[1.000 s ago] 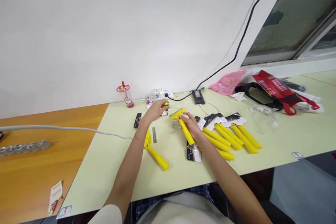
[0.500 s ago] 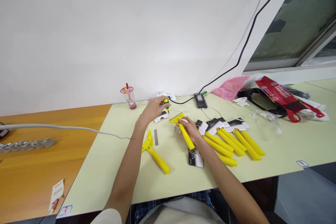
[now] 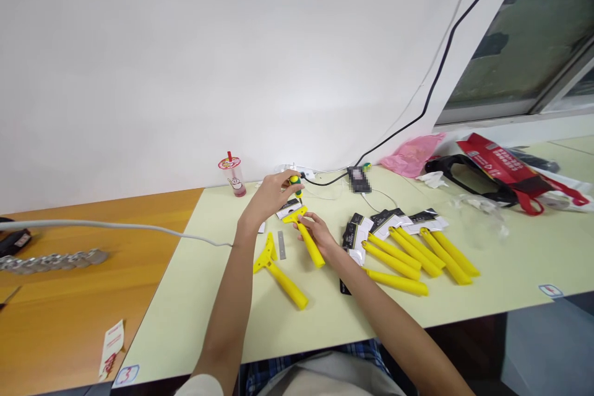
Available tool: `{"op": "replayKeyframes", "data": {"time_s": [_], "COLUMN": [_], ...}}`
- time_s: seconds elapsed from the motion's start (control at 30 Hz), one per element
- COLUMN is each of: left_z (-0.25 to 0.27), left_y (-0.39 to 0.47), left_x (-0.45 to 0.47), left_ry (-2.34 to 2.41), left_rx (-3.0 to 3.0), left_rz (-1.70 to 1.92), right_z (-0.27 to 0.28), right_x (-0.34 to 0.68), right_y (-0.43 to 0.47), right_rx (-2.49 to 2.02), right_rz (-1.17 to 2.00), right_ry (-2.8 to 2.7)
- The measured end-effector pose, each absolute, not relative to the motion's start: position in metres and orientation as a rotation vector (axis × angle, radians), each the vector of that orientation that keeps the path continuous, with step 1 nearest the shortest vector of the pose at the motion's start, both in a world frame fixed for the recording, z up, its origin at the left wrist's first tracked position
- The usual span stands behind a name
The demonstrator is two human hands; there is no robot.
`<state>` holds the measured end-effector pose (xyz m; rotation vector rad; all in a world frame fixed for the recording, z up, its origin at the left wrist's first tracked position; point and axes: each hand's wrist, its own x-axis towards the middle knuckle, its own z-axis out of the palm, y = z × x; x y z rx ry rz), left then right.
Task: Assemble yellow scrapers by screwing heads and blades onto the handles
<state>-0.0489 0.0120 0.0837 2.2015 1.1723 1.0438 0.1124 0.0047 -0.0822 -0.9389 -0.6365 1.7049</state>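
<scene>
A white wall point(image 3: 232, 74) is met by the bench point(image 3: 180, 315), and a wooden surface point(image 3: 69, 297) is seen at the left of it. A window point(image 3: 524, 55) is seen at upper right. Down the wall, a black cable point(image 3: 440, 65) is hung to the bench's back edge. A red bag point(image 3: 499, 161) is laid at the far right, with a pink bag point(image 3: 413, 156) placed nearer, against the wall. Right of the hands, yellow handles point(image 3: 406, 253) are spread side by side, their upper ends set by black-and-white cards point(image 3: 357, 238).

Over the middle of the bench, the held scraper point(image 3: 310, 246) is gripped in the closed fingers of the right hand point(image 3: 320, 235), its head turned away from the body and its handle slanted back. The screwdriver point(image 3: 296, 182) is pinched between the fingers of the left hand point(image 3: 273, 195), its tip pointed down at the scraper's head; whether contact is made cannot be told. A loose scraper point(image 3: 288, 286) is laid nearer the body, below the left hand. A cup point(image 3: 236, 176) with a red straw is stood by the wall, and a phone point(image 3: 359, 179) is placed farther right. Beside the loose scraper's head, a flat blade point(image 3: 281, 245) is laid.
</scene>
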Motion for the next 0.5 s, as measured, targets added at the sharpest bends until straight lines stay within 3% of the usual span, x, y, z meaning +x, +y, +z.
{"op": "replayKeyframes", "data": {"time_s": [0.5], "left_z": [0.071], "left_y": [0.022], "left_x": [-0.046], "left_ry": [1.175], "left_rx": [2.261], "left_rz": [0.889], "right_z": [-0.089], "right_x": [0.113], "right_y": [-0.001], "right_rx": [-0.94], "right_rz": [1.717], "right_ry": [-0.65]}}
